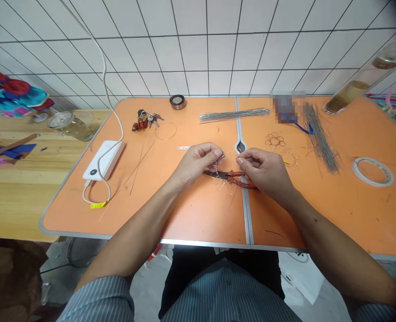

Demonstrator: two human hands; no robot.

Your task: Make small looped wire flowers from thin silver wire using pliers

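Note:
My left hand (pixel 203 162) is closed, thumb against the fingers, on a piece of thin wire bent into loops (pixel 221 179). A fine strand runs from it toward my right hand (pixel 261 167), whose thumb and forefinger are pinched together on the wire. Beneath both hands lies a pair of pliers (pixel 224 175) with dark jaws and red handles, partly covered by the wire loops. Right of my right hand are a flower-shaped wire piece (pixel 275 141) and another looped wire (pixel 290 159).
A bundle of straight wires (pixel 234 115) lies at the back; another bundle (pixel 322 138) is at right. Around the orange table (pixel 198 214) are a tape roll (pixel 178 102), keys (pixel 154 119), a white power bank (pixel 103 160) with a cable, a white ring (pixel 372 171) and a tilted glass bottle (pixel 362 85).

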